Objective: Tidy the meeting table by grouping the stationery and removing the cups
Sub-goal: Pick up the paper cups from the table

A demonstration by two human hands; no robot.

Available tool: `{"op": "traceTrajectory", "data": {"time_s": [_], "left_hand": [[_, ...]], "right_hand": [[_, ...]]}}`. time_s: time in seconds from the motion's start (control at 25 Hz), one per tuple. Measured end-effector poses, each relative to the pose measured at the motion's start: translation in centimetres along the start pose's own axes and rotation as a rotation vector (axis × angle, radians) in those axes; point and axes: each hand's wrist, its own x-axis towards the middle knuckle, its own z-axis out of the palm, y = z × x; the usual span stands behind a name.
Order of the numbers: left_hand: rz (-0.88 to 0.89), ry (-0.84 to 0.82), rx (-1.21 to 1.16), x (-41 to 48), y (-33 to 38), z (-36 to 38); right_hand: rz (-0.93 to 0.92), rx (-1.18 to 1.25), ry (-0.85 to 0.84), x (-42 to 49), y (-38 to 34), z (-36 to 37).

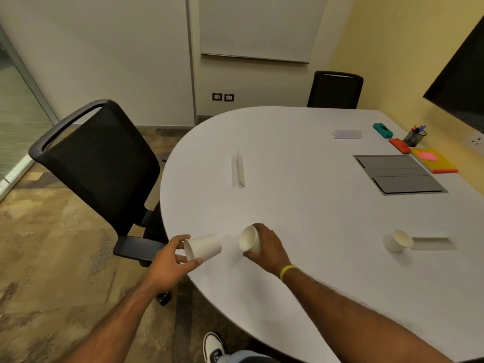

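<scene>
My left hand (167, 260) grips a white paper cup (205, 247) turned on its side at the near left rim of the white table (301, 205), its mouth facing me. My right hand (269, 247) holds a second white cup (250, 239), tilted with its mouth to the left. A third cup (396, 241) lies tipped on the table to the right, apart from both hands. At the far right sit a mesh pen holder (415, 137), a green stapler (383, 130), a red stapler (399, 145) and a yellow notebook (436, 161) with a pink sticky pad (427, 155).
A black mesh chair (99, 163) stands at the table's left edge, another chair (335, 89) at the far end. A grey cable hatch (399, 177) is set in the tabletop. A white folded paper (237, 170) and a pale card (347, 134) lie mid-table.
</scene>
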Motion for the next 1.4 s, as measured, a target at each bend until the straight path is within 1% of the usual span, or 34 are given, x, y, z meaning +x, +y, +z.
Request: {"op": "traceTrajectory", "data": {"time_s": [0.12, 0.36, 0.44, 0.6, 0.8, 1.0, 1.08, 1.16, 1.28, 1.4], "left_hand": [[-0.025, -0.011, -0.021, 1.9, -0.9, -1.9], [-0.055, -0.112, -0.025, 10.2, -2.3, -4.7], [-0.068, -0.15, 0.01, 13.6, -2.1, -5.5], [-0.084, -0.221, 0.1, 19.8, -1.3, -6.8], [-0.085, -0.272, 0.137, 24.6, -0.2, -6.8], [-0.089, -0.306, 0.161, 27.7, 0.0, -6.3], [-0.081, -0.316, 0.171, 28.4, -0.1, -6.2], [-0.068, -0.322, 0.181, 29.0, -0.1, -6.3], [-0.063, -0.325, 0.176, 29.3, -0.3, -6.6], [-0.053, -0.312, 0.151, 29.1, -0.4, -7.0]], "right_hand": [[0.129, 0.124, 0.037, 2.8, -0.5, 1.7], [0.311, 0.217, 0.175, 12.0, 0.2, 5.7], [0.38, 0.243, 0.217, 16.0, 0.8, 6.5], [0.541, 0.374, 0.275, 22.2, 2.0, 7.8], [0.601, 0.46, 0.311, 25.9, 2.6, 9.0], [0.647, 0.481, 0.304, 27.5, 3.6, 9.7], [0.641, 0.461, 0.262, 27.1, 4.0, 9.7], [0.661, 0.454, 0.219, 26.1, 4.4, 9.8], [0.739, 0.388, 0.188, 22.8, 4.3, 10.5], [0.728, 0.328, 0.17, 19.2, 3.0, 12.2]]}}
